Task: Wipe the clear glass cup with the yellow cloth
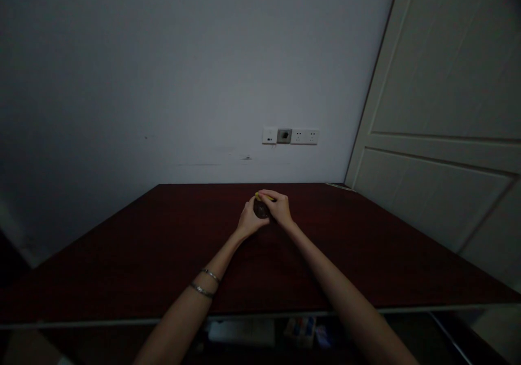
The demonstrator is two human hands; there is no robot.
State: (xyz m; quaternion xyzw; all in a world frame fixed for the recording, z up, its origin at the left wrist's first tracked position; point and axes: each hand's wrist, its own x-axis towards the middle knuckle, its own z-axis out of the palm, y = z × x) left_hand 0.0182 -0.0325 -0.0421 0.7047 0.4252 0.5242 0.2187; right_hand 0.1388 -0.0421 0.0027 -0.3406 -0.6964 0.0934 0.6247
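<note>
Both arms reach out over a dark red-brown table [142, 256] toward its far middle. My left hand [249, 219] curls around the side of a small dark jar [261, 209] that stands on the table. My right hand [279, 206] is closed over the jar's top, fingers on a yellow lid [259, 196]. The jar is mostly hidden between the two hands. Two thin bracelets [205, 281] sit on my left forearm.
A pale wall rises behind the table, with a row of sockets and a switch [290, 136]. A white panelled door [443, 137] stands at the right. Under the table's near edge lie some pale boxes [260, 332]. The room is dim.
</note>
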